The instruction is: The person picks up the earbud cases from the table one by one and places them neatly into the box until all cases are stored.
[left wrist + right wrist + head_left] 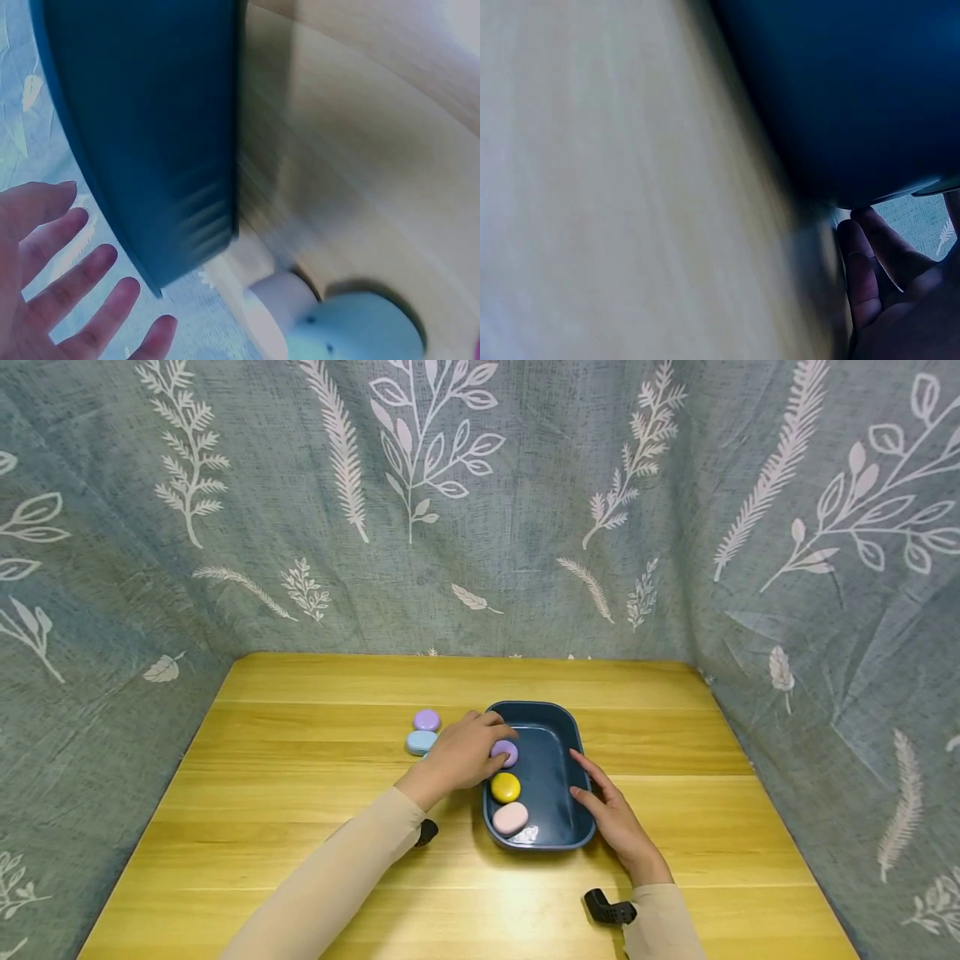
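Observation:
A dark blue rectangular basin (543,793) with rounded corners stands on the table. Along its left side lie a smooth round purple piece (505,752), a round yellow piece (506,787) and a pale pink rounded block (511,818). My left hand (463,750) reaches over the left rim, thumb and fingers around the purple piece; in the left wrist view the left hand's fingers (97,274) are spread with nothing between them. My right hand (617,818) holds the basin's right wall, thumb and one finger over the rim, the right hand's other fingers (861,277) against the outside.
Left of the basin on the wooden table (300,793) are another round purple piece (427,720) and a light blue oval piece (420,742), with a further blue one partly behind my left wrist. A patterned grey-green curtain (525,593) hangs around the back and sides.

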`<state>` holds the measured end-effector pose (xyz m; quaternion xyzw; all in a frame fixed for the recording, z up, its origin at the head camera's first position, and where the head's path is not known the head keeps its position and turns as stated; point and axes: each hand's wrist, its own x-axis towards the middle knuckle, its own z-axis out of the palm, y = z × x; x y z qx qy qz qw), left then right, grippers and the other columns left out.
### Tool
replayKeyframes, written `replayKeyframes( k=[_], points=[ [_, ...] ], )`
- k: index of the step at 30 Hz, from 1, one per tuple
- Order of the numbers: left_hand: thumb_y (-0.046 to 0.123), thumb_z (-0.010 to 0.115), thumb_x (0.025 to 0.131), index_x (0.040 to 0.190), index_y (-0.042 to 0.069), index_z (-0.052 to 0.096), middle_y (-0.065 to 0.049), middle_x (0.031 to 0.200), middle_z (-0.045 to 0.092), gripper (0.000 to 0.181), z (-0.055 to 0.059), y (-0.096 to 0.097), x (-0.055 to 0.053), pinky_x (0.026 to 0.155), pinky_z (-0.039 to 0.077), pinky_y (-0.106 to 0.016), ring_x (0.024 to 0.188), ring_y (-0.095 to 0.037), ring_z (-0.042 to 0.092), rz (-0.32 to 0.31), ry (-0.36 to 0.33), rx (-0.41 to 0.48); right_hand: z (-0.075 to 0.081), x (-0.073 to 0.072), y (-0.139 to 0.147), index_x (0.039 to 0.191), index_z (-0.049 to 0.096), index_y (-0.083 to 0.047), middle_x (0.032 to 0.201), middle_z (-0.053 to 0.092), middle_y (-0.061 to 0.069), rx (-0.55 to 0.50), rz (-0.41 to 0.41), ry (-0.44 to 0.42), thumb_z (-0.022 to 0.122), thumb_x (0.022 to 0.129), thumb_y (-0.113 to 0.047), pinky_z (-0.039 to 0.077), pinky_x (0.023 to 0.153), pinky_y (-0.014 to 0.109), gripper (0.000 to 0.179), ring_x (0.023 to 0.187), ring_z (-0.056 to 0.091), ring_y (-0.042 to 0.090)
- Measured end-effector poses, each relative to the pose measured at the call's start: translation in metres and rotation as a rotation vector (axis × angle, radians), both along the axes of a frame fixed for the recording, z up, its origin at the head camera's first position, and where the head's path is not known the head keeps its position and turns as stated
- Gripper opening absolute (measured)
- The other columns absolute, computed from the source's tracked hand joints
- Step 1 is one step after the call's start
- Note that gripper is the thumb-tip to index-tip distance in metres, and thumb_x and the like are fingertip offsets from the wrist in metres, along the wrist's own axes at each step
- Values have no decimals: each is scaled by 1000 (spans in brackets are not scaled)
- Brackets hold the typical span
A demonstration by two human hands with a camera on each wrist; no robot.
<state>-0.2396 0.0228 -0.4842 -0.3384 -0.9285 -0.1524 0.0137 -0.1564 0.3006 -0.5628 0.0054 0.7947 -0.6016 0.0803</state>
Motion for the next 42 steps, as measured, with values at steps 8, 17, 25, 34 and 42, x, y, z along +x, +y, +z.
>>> replayKeyframes(
  k=[8, 17, 25, 34, 42],
  points=[
    [40, 62, 92, 127, 30, 62, 5, 130, 56, 36, -1, -23, 0, 79, 51, -34, 110, -20, 53, 61, 0, 23, 1, 1, -1, 145, 35, -46, 161, 17, -7, 4, -8, -15, 56, 98, -34, 13, 117, 60, 53, 150, 9, 26],
    [39, 65, 90, 128, 28, 62, 5, 125, 58, 40, -7, -50, 5, 78, 53, -38, 107, -20, 55, 122, -12, 30, 2, -1, -1, 145, 35, -47, 161, 17, -8, 9, -17, -24, 57, 97, -36, 14, 117, 59, 54, 150, 10, 26],
    [36, 71, 86, 124, 26, 64, 4, 123, 59, 40, -16, -71, 14, 78, 53, -38, 104, -20, 56, 166, -19, 20, 0, -1, -1, 145, 35, -46, 161, 16, -7, 6, -9, -16, 57, 97, -37, 14, 117, 59, 54, 150, 9, 26],
    [34, 70, 86, 125, 23, 64, 1, 121, 60, 41, -28, -88, 19, 76, 50, -34, 98, -19, 55, 201, -13, 3, 0, -2, -2, 144, 35, -50, 161, 16, -8, 15, -19, -35, 57, 96, -38, 15, 117, 59, 54, 150, 9, 25],
    [34, 71, 85, 125, 18, 63, -2, 121, 60, 43, -36, -93, 18, 76, 50, -35, 93, -19, 57, 200, -22, 15, -1, -4, -1, 145, 35, -47, 162, 15, -6, 9, -16, -37, 57, 97, -38, 14, 117, 60, 54, 150, 8, 27]
  ],
)
